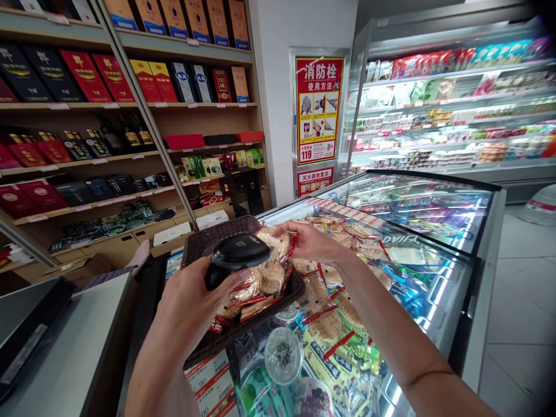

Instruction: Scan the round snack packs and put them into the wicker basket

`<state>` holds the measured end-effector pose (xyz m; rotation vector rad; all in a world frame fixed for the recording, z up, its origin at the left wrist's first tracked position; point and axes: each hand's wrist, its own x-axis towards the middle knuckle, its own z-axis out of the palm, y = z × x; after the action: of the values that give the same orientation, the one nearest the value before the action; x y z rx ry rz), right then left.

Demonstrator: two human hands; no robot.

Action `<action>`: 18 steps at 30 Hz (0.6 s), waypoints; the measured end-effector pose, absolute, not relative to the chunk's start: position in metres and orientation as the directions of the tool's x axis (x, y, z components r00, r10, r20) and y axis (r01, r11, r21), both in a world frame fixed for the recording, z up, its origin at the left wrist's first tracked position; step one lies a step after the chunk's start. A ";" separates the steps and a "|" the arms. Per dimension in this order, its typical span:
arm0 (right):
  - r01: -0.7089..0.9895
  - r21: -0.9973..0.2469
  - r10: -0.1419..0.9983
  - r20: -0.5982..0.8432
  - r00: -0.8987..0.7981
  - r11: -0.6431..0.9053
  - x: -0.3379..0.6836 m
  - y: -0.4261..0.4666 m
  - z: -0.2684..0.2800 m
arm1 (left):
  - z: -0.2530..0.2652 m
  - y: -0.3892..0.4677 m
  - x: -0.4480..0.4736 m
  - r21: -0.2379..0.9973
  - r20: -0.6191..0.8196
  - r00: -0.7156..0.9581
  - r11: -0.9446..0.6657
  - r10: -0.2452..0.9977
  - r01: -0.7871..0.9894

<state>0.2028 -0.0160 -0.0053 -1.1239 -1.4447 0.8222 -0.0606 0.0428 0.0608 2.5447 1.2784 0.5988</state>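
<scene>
My left hand [186, 310] is wrapped round a black handheld barcode scanner [241, 252], held over a brown woven basket [204, 229]. In the basket lie several clear packets of round, flat, beige crackers [245, 289] with red edges. My right hand [310, 243] pinches one such packet of crackers [274, 238] near the basket's far right corner, just beside the scanner. More loose cracker packets [324, 324] lie on the glass top of the chest freezer, under and beyond my right forearm. The scanner hides part of the basket's contents.
The glass-topped freezer [434, 226] holds colourful packaged goods and stretches to the right. A grey counter with a dark device [32, 324] stands at the left. Shelves of boxed bottles [152, 104] line the back left. A lit refrigerated display [452, 110] is at the back right.
</scene>
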 end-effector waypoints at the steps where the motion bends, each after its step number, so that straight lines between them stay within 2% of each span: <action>1: 0.189 -0.935 0.951 0.309 0.021 0.300 0.203 -0.016 -0.006 | 0.061 0.043 -0.061 0.383 0.254 0.534 -0.591 0.806 0.710; 5: 0.205 -0.955 0.971 0.232 0.063 0.215 0.201 -0.017 -0.006 | 0.061 0.043 -0.062 0.395 0.255 0.532 -0.589 0.807 0.705; 11: 0.180 -0.963 0.976 0.211 0.048 0.199 0.195 -0.020 -0.002 | 0.061 0.043 -0.062 0.387 0.252 0.523 -0.580 0.814 0.717; 18: 0.291 -0.930 0.947 0.280 0.160 0.225 0.189 -0.025 0.006 | 0.062 0.042 -0.061 0.352 0.207 0.547 -0.583 0.811 0.732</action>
<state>0.1892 -0.0252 0.0058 -1.2903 -1.3609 0.7297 -0.0610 0.0419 0.0616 2.5598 1.2982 0.5157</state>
